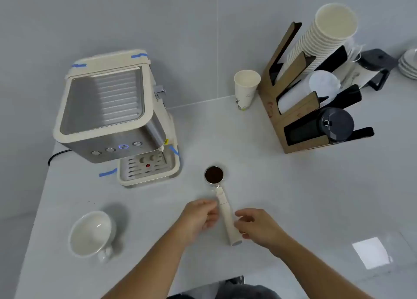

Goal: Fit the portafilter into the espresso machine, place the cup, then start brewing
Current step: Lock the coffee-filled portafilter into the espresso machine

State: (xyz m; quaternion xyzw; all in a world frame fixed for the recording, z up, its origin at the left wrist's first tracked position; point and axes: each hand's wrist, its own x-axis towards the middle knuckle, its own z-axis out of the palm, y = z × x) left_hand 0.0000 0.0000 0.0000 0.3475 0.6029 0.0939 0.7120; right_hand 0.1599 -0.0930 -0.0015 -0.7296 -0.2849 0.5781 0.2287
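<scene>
The portafilter (226, 217) lies on the white table, its basket (214, 174) full of dark ground coffee and pointing away from me. My left hand (198, 217) has curled fingers against the left side of the cream handle. My right hand (257, 227) touches the handle's right side near its end. No finger crosses over the handle. The espresso machine (112, 118) stands at the far left with one button lit blue, and its drip tray (149, 168) is bare. A white ceramic cup (91, 233) rests at the near left.
A paper cup (246, 89) stands by the back wall. To the right of it, a cardboard rack (300, 109) holds stacked paper cups and lids. Plates (409, 63) sit at the far right. A power cable (56, 155) runs off the machine's left side.
</scene>
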